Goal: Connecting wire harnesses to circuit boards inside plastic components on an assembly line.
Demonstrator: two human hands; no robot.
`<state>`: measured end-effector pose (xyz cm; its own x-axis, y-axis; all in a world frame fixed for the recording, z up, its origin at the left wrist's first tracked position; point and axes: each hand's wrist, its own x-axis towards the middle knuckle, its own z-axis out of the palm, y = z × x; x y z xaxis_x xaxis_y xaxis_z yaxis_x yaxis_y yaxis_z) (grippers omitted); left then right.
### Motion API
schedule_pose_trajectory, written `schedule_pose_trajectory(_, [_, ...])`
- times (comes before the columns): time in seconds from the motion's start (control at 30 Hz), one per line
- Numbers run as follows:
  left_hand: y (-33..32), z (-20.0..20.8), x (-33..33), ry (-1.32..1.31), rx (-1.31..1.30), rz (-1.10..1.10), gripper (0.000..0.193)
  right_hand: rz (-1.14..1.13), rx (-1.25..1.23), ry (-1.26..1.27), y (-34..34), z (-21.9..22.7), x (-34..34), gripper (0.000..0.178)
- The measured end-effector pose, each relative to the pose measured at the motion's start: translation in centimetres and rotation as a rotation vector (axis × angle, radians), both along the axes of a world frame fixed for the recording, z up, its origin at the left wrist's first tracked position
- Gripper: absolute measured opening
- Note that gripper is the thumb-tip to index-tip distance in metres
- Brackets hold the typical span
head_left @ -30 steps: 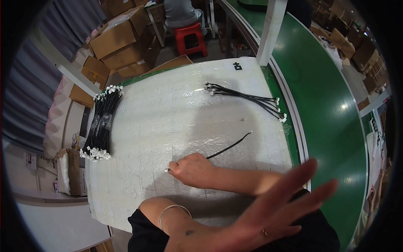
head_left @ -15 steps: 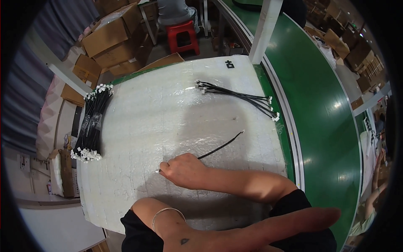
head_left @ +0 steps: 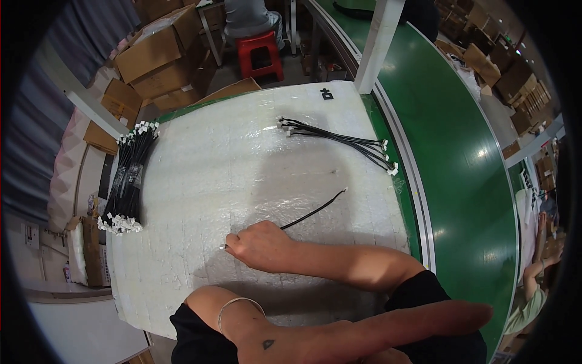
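My right hand [head_left: 260,246] is closed around a thin black cable [head_left: 312,213], resting low over the white wrapped work surface [head_left: 194,182]. A small white tip [head_left: 223,247] pokes out past its thumb side. From the other side the cable runs up and right to its far end, which lies on the surface. My left hand [head_left: 339,343], bracelet on the wrist, is raised close at the lower edge. One finger is stretched out to the right; its other fingers are mostly hidden, and nothing shows in it.
A thick bundle of black cables [head_left: 128,179] with white connectors lies at the left edge. Several loose cables [head_left: 333,138] lie at the far right. Alongside runs a green conveyor belt [head_left: 448,151], beyond a white post [head_left: 377,48]. Cardboard boxes [head_left: 151,57] and a person on a red stool [head_left: 259,54] are behind.
The whole view has shifted slightly, so everything sits a little further left. Both hands keep their pose, and the right one still grips the cable.
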<state>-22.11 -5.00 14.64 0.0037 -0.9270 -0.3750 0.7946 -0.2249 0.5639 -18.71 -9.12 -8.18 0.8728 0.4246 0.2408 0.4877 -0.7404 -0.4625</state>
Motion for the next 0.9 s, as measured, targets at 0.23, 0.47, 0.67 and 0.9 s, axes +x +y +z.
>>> schedule_pose_trajectory(0.23, [-0.6,-1.2,0.2,0.327,0.026,-0.174,0.160,0.074,-0.200,0.351,-0.6,1.7,0.7,0.035])
schedule_pose_trajectory(0.47, [-1.6,-7.7,0.6,0.211,-1.096,0.116,0.154,-0.003,-0.033,0.022,-0.1,0.4,0.1,0.025])
schedule_pose_trajectory(0.67, [4.6,-4.6,-9.2,0.335,-0.457,0.407,0.074,-0.004,0.048,-0.100,-0.2,-0.8,0.2,0.024])
schedule_pose_trajectory(0.9, [2.4,0.4,-5.5,0.670,0.065,0.680,0.022,-0.002,0.037,-0.104,0.1,-0.8,0.0,0.025])
